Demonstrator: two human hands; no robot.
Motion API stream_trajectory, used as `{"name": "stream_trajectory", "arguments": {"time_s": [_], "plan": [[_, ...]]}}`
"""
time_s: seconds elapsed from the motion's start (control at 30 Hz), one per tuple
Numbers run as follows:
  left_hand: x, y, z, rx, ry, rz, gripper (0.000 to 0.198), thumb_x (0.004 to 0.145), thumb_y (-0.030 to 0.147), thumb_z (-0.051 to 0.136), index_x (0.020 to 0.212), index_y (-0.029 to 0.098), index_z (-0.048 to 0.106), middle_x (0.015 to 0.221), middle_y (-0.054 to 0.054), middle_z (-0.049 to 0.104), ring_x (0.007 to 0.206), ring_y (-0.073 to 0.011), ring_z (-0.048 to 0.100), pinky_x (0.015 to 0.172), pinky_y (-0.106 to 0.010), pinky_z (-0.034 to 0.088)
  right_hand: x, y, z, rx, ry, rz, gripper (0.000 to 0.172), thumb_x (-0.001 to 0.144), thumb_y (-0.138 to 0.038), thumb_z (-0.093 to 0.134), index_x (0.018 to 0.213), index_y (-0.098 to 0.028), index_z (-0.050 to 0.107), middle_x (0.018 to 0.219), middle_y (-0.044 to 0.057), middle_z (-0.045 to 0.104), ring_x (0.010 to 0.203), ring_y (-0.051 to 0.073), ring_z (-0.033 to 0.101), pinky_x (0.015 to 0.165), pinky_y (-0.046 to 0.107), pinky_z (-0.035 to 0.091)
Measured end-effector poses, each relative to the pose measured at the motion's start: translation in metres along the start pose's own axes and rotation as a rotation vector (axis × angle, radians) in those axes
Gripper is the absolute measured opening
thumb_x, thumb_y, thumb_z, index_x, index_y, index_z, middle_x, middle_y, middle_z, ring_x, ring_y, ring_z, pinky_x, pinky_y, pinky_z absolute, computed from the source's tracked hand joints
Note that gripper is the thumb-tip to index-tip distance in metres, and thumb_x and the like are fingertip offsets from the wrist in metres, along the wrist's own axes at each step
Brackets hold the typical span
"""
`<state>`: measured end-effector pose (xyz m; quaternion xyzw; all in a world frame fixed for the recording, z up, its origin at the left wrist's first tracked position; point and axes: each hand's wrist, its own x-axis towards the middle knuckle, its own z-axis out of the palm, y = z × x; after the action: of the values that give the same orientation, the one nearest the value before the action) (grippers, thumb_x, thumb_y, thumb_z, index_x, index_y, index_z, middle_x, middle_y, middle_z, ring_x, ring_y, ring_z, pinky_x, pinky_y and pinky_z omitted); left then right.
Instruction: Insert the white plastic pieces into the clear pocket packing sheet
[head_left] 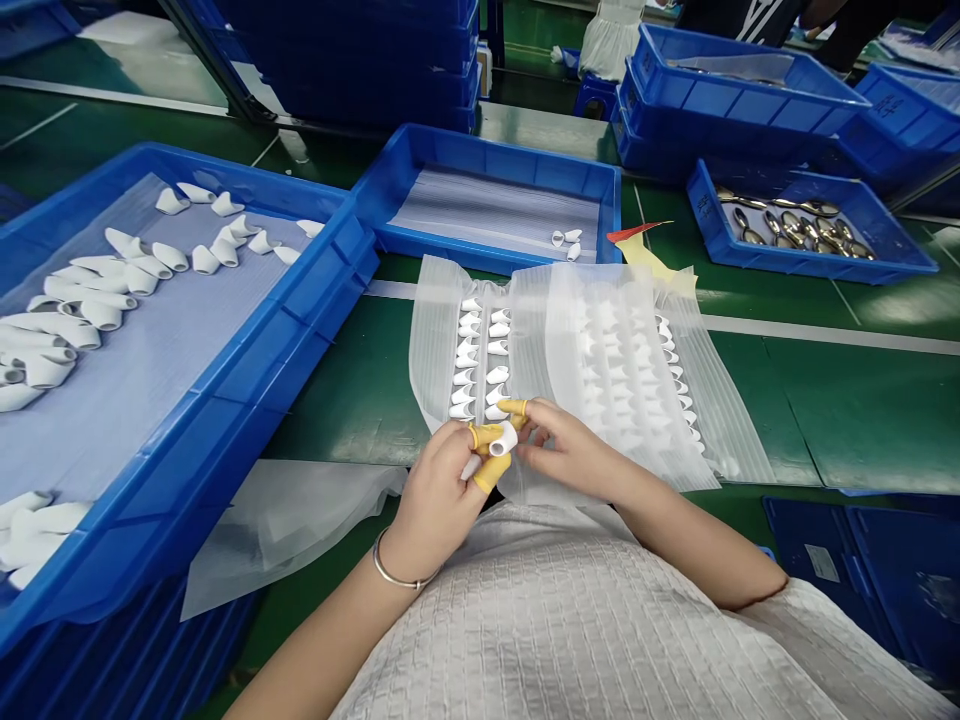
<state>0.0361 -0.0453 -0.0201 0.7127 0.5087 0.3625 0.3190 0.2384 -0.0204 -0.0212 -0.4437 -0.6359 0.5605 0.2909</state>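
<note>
My left hand (441, 488), with yellow finger cots on its fingertips, pinches a small white hollow piece (505, 438), its round opening facing me. Close beside it is my right hand (571, 452), also wearing yellow cots. Its index finger stretches toward the piece, the thumb stands apart, and I see nothing held there. Under and beyond both hands lies a translucent white packing sheet (530, 345). Rows of similar white pieces (465, 377) lie along its left part; more rows show blurred through a folded-over layer (562, 310).
A large blue tray (247, 385) at the left holds many white pieces (101, 280). Behind the sheet, another blue tray (491, 150) holds several. Shiny metal spoons (817, 230) lie in a blue bin (750, 258) at the right. Stacked blue bins (720, 95) stand farther back.
</note>
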Motion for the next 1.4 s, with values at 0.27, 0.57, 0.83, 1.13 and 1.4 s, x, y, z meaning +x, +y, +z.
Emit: {"name": "stream_trajectory", "arguments": {"time_s": [0.27, 0.57, 0.83, 1.13, 1.4], "plan": [[-0.004, -0.009, -0.001, 0.105, -0.117, 0.1, 0.02, 0.095, 0.036, 0.058, 0.087, 0.022, 0.069, 0.08, -0.004, 0.06, 0.072, -0.019, 0.057, 0.063, -0.03, 0.046, 0.019, -0.009, -0.011, 0.264, -0.211, 0.304, 0.039, 0.083, -0.055, 0.072, 0.08, -0.017, 0.062, 0.066, -0.005, 0.051, 0.058, 0.009, 0.045, 0.056, 0.024, 0.037], [0.0, -0.031, 0.0, -0.417, 0.059, -0.335, 0.036, 0.08, 0.019, 0.063, 0.115, 0.027, 0.064, 0.124, -0.007, 0.052, 0.107, -0.0203, 0.06, 0.089, -0.035, 0.054, 0.136, -0.003, -0.068, -0.413, 0.292, 0.131, 0.018, 0.096, -0.03, 0.05, 0.094, -0.018, 0.063, 0.093, 0.004, 0.07, 0.074, 0.013, 0.063, 0.064, 0.024, 0.045], [0.002, -0.03, -0.003, -0.747, 0.005, -0.511, 0.033, 0.083, 0.036, 0.071, 0.111, 0.021, 0.062, 0.118, -0.009, 0.068, 0.117, -0.0225, 0.062, 0.102, -0.041, 0.05, 0.201, 0.026, -0.078, -0.803, 0.36, 0.184, 0.021, 0.095, -0.02, 0.054, 0.096, -0.014, 0.074, 0.114, 0.014, 0.062, 0.103, 0.026, 0.058, 0.079, 0.032, 0.041], [0.009, -0.021, -0.002, -0.951, 0.054, -0.623, 0.048, 0.092, 0.064, 0.055, 0.078, 0.018, 0.062, 0.058, 0.001, 0.054, 0.048, -0.0102, 0.043, 0.046, -0.024, 0.038, 0.162, -0.005, -0.053, -0.804, 0.316, 0.086, 0.024, 0.1, -0.023, 0.051, 0.113, -0.013, 0.068, 0.114, 0.013, 0.061, 0.1, 0.023, 0.059, 0.083, 0.033, 0.044], [0.016, -0.012, 0.009, -0.899, -0.012, -0.658, 0.059, 0.081, 0.078, 0.057, 0.081, 0.02, 0.054, 0.053, 0.005, 0.048, 0.047, -0.0109, 0.043, 0.047, -0.024, 0.036, 0.036, -0.038, 0.002, -0.473, -0.236, -0.342, 0.025, 0.099, -0.033, 0.058, 0.079, -0.02, 0.063, 0.079, 0.002, 0.052, 0.077, 0.017, 0.052, 0.07, 0.03, 0.042]]}}
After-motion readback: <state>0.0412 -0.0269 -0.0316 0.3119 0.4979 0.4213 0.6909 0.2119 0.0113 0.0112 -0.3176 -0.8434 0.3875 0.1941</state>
